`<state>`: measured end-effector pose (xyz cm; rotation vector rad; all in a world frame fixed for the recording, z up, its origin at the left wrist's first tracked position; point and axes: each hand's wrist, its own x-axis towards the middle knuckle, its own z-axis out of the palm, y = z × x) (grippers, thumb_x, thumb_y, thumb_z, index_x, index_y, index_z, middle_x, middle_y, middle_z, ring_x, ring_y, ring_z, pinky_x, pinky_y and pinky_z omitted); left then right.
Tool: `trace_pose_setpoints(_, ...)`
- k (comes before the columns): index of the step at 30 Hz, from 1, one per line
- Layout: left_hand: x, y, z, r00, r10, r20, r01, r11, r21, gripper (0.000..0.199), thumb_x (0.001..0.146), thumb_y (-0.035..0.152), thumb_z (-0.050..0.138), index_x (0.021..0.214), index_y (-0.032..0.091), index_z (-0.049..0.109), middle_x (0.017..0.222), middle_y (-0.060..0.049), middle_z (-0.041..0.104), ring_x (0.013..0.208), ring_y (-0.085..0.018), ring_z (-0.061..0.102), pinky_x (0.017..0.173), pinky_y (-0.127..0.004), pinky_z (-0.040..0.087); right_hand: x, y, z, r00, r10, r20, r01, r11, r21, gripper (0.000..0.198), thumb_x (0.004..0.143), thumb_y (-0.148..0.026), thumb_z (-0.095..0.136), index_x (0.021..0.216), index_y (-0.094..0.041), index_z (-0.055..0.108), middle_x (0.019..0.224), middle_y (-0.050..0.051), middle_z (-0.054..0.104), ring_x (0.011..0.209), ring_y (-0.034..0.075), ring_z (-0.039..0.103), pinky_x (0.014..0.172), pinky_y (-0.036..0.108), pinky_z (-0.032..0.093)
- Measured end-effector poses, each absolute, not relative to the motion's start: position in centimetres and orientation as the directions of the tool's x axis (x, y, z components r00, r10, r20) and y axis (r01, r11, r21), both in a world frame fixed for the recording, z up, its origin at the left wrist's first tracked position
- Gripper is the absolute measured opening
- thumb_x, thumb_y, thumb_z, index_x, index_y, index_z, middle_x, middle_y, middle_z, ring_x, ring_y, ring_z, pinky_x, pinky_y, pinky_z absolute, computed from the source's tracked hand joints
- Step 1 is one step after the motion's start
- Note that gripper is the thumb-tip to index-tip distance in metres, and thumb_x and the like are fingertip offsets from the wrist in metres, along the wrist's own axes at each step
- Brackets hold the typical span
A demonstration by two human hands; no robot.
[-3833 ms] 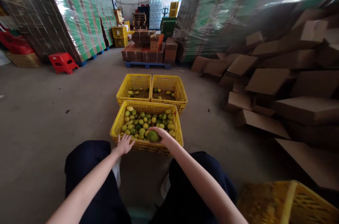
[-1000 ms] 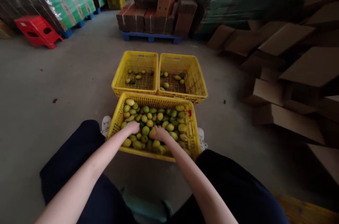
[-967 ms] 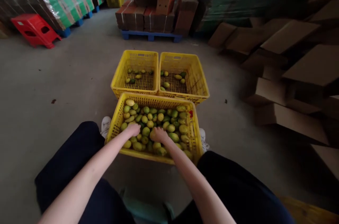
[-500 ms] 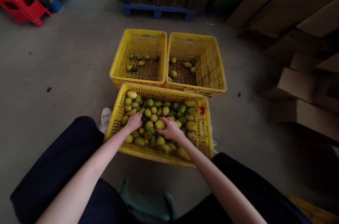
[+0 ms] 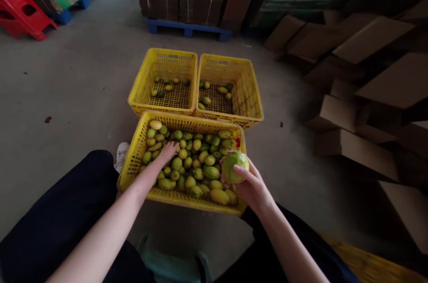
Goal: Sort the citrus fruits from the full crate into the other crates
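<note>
A green-yellow lemon (image 5: 235,167) is gripped in my right hand (image 5: 251,185), raised over the right side of the near yellow crate (image 5: 131,160). My thumb lies across the fruit. Inside that crate is a bed of green and yellow lemons (image 5: 211,172). My left hand (image 5: 169,151) rests among them on the crate's left side, fingers stretched out and nothing visibly held; the fingertips are partly hard to make out.
Behind stand two yellow crates, a left one (image 5: 133,89) and a right one (image 5: 256,91), each with several lemons on its floor. Cardboard boxes (image 5: 364,149) lie at right. A blue pallet (image 5: 187,29) with flattened cartons stands behind; a red stool (image 5: 25,11) is at far left.
My right hand has lifted a lemon out of the pile, up and to the right. My left hand has stayed over the fruit. The view has shifted slightly right.
</note>
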<state>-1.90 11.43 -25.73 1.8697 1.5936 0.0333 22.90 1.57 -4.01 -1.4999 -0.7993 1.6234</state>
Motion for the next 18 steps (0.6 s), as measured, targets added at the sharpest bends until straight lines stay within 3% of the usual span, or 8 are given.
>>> trace_pose_setpoints(3,-1.7,11.6,-23.9,0.192,0.897,-0.397,0.791,0.098,0.604,0.035,0.093,0.022,0.051,0.127,0.015,0.049,0.129,-0.016,0.059,0.122,-0.027,0.053,0.102,-0.04,0.041,22.4,2.0,-3.6,-0.028,0.868,-0.496,-0.128,-0.495,-0.859,0.063,0.07,-0.051,0.058,0.125,-0.026,0.045,0.108,0.012,0.068,0.085,0.029,0.069,0.057,0.036,0.054)
trace_pose_setpoints(5,-1.5,12.4,-21.5,0.161,0.898,-0.409,0.703,0.186,0.686,0.033,0.1,0.03,0.038,0.125,0.013,0.05,0.117,-0.015,0.065,0.106,-0.023,0.062,0.091,-0.035,0.049,21.6,2.9,-2.7,-0.06,0.882,-0.468,-0.16,-0.471,-0.867,0.056,0.071,-0.05,0.055,0.12,-0.024,0.047,0.106,0.012,0.069,0.086,0.029,0.069,0.057,0.035,0.054)
trace_pose_setpoints(7,-1.6,13.5,-18.0,0.163,0.895,-0.416,0.593,0.248,0.766,0.045,0.102,0.04,0.025,0.117,0.009,0.055,0.1,-0.014,0.07,0.083,-0.018,0.066,0.076,-0.03,0.052,20.5,3.7,-1.4,-0.102,0.9,-0.423,-0.227,-0.435,-0.871,0.049,0.07,-0.045,0.058,0.113,-0.024,0.049,0.104,0.011,0.07,0.083,0.027,0.07,0.056,0.034,0.054)
trace_pose_setpoints(11,-2.5,14.6,-9.1,0.23,0.904,-0.36,0.347,0.269,0.898,0.07,0.097,0.061,0.017,0.094,0.01,0.063,0.072,-0.009,0.068,0.054,-0.01,0.055,0.058,-0.023,0.048,18.5,4.5,0.9,-0.182,0.938,-0.293,-0.329,-0.339,-0.881,0.039,0.068,-0.042,0.068,0.1,-0.023,0.055,0.094,0.007,0.071,0.07,0.024,0.069,0.051,0.032,0.052)
trace_pose_setpoints(14,-3.1,12.5,-3.6,0.275,0.889,-0.366,-0.076,0.4,0.913,0.069,0.085,0.075,0.039,0.083,0.011,0.065,0.059,-0.004,0.062,0.045,-0.009,0.048,0.046,-0.021,0.038,17.4,4.2,1.6,-0.207,0.946,-0.248,-0.312,-0.304,-0.9,0.039,0.069,-0.044,0.074,0.097,-0.022,0.058,0.086,0.004,0.07,0.062,0.021,0.066,0.047,0.031,0.051)
trace_pose_setpoints(18,-2.6,8.3,-1.2,0.096,0.915,-0.392,-0.22,0.404,0.888,0.06,0.075,0.073,0.06,0.08,0.014,0.066,0.058,-0.002,0.061,0.053,-0.012,0.056,0.047,-0.021,0.037,16.3,3.5,0.8,-0.125,0.977,-0.176,-0.202,-0.198,-0.959,0.049,0.063,-0.044,0.081,0.101,-0.022,0.062,0.083,0.001,0.069,0.068,0.02,0.065,0.053,0.029,0.053)
